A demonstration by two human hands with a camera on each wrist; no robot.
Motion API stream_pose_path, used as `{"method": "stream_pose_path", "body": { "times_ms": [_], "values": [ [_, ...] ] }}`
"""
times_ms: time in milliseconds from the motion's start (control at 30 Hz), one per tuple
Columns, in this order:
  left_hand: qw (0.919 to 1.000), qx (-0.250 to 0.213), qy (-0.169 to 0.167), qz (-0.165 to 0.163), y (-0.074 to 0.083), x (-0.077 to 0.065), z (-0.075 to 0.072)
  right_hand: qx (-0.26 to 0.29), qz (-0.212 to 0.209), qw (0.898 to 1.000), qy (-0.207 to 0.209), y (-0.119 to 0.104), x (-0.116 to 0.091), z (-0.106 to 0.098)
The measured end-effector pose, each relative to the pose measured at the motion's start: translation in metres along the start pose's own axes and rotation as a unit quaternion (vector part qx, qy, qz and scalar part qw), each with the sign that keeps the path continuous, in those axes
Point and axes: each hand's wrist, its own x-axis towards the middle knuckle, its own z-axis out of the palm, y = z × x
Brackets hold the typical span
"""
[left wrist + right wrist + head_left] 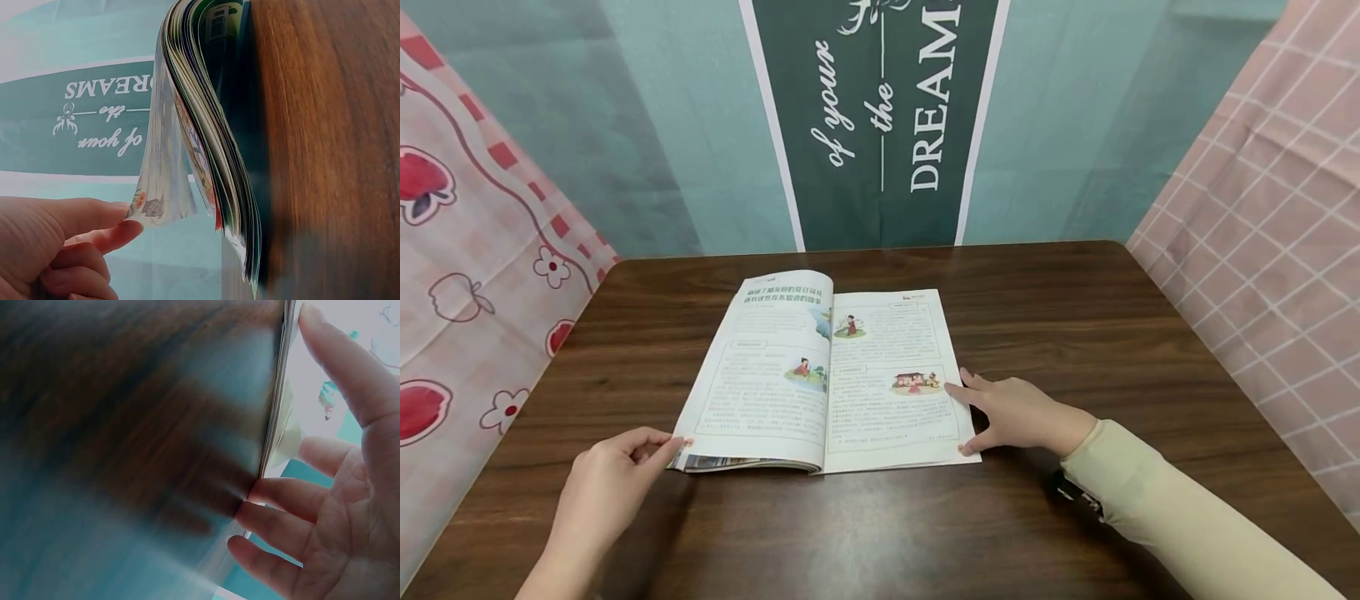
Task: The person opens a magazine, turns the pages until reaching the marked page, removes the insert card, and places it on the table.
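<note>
A magazine (pixel 887 425) lies spread on the table, printed text and small coloured drawings on both pages. At its lower left corner, my left hand (pixel 610 479) pinches a page between thumb and forefinger. The left wrist view shows that page (pixel 159 162) lifted away from the thicker stack of pages (pixel 209 119) beneath. My right hand (pixel 1018 412) rests on the magazine's right edge, fingers spread, with the thumb (pixel 340 365) on the page near the lower right corner. In the right wrist view, the other fingertips (pixel 256 515) stand along the page edge.
The dark wooden table (pixel 1075 317) has a glossy surface. A teal curtain (pixel 692 125) with white lettering hangs behind it, a fruit-print cloth (pixel 467 250) at the left and a pink checked cloth (pixel 1277 217) at the right. Something dark (pixel 1075 492) sits at the right wrist.
</note>
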Motion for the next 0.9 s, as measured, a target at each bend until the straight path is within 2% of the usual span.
{"method": "stream_pose_path", "body": {
  "times_ms": [233,533,733,833,900],
  "values": [
    [0.9983,0.019,-0.052,-0.018,-0.004,-0.001,-0.001,-0.026,0.001,0.999,0.022,-0.004,0.003,0.001],
    [0.9978,0.022,-0.061,-0.018,-0.005,-0.001,-0.002,-0.042,0.016,0.995,0.094,-0.01,0.01,0.003],
    [0.9978,0.024,-0.059,-0.018,-0.005,0.0,-0.002,-0.092,-0.017,0.985,0.148,-0.005,0.011,0.005],
    [0.9976,0.027,-0.06,-0.02,-0.005,0.001,-0.003,-0.082,-0.038,0.983,0.16,-0.001,0.011,0.005],
    [0.9961,0.032,-0.077,-0.029,-0.006,0.003,-0.005,-0.059,-0.04,0.985,0.156,0.001,0.011,0.005]
  ]
}}
